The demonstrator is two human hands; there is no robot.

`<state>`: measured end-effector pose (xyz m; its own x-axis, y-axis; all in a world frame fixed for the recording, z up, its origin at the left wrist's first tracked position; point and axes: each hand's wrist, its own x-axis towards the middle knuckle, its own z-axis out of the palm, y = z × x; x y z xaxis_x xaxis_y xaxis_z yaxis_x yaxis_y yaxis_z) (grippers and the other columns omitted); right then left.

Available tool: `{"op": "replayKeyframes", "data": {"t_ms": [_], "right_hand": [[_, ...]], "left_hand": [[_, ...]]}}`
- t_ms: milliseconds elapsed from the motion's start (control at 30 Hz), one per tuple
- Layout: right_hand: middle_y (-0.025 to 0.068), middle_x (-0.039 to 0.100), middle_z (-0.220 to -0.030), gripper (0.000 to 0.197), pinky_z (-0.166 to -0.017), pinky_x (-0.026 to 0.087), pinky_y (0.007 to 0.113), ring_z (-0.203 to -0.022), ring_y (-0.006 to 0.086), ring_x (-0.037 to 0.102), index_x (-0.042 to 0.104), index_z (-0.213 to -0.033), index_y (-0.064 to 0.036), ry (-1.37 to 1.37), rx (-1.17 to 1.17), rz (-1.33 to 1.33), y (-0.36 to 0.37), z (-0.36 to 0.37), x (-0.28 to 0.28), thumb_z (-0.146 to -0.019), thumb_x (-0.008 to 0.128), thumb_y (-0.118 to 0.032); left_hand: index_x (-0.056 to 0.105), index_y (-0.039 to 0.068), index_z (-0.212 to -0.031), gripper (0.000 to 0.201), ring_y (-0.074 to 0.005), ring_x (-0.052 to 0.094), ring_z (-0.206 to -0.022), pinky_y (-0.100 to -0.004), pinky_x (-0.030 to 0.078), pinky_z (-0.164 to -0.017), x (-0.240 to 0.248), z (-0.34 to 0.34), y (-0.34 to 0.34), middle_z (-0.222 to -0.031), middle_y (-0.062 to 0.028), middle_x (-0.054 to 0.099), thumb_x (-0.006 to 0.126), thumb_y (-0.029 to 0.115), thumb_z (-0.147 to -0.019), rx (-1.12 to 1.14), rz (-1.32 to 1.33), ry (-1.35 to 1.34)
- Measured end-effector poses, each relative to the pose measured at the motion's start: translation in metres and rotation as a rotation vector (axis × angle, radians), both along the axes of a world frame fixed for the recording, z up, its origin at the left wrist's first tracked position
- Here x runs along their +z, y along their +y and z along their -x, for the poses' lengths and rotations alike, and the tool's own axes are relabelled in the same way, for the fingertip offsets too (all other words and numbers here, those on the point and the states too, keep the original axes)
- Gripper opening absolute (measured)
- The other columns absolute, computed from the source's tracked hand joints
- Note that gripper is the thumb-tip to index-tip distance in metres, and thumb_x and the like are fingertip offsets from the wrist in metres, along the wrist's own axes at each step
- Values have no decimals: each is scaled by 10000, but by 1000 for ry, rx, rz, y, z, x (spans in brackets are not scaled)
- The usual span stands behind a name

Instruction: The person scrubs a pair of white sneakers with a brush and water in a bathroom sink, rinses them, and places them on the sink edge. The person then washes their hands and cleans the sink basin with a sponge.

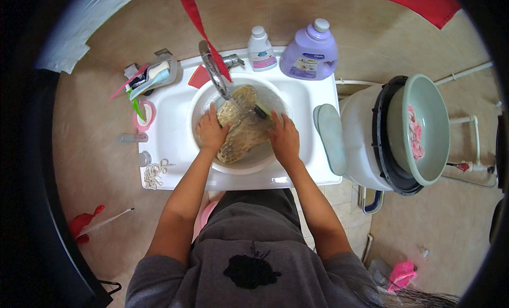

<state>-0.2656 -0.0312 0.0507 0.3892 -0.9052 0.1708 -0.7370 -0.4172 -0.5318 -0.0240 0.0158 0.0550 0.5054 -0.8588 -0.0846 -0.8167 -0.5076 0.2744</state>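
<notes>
glossy white rectangular sink (pixel 172 149) is fitted with a round white basin (pixel 239 169). tan patterned soft-looking item (pixel 236 142) is already wetted inside, not yet lifted out. left hand (pixel 212 133) and right hand (pixel 285 138) are held apart at its sides; grip can't be told.

Your wet item (pixel 241 137): mottled tan
Your basin (pixel 244 169): white
Your shirt (pixel 222 245): grey, black motif (pixel 249 272)
Jug (pixel 314 47), your one o'clock: lilac

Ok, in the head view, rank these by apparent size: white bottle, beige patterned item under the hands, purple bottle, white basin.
1. White basin
2. Beige patterned item and purple bottle: too close to rank, with the item partly covered
3. White bottle
</notes>
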Motion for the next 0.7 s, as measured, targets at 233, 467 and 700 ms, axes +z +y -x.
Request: {"op": "replayKeyframes", "data": {"t_ms": [233, 467, 700], "right_hand": [[168, 593, -1026, 312, -702, 508, 476, -857, 368, 627, 513, -1206, -87, 286, -28, -190, -64, -45, -33, -897, 514, -121], [206, 515, -1158, 421, -641, 542, 467, -761, 379, 641, 492, -1293, -105, 78, 211, 23, 1, -83, 4, -873, 514, -83], [177, 560, -1136, 464, -620, 547, 410, -801, 321, 649, 507, -1357, -192, 579, 69, 56, -70, -73, -7, -896, 526, -136]], "left_hand": [[475, 213, -1399, 755, -328, 493, -1161, -507, 410, -952, 22, -23, -6, -1145, -150, 535, 759, 437, -737, -206, -218, 37], [458, 169, -1400, 661, -337, 410, -1268, -543, 317, -1009, -7, 8, 24, -1397, -179, 425, 695, 326, -804, -270, -63, -115], [440, 36, -1363, 773, -289, 508, -1119, -442, 298, -997, -10, 1, 25, -1180, -149, 565, 752, 324, -716, -305, 153, 121]]}}
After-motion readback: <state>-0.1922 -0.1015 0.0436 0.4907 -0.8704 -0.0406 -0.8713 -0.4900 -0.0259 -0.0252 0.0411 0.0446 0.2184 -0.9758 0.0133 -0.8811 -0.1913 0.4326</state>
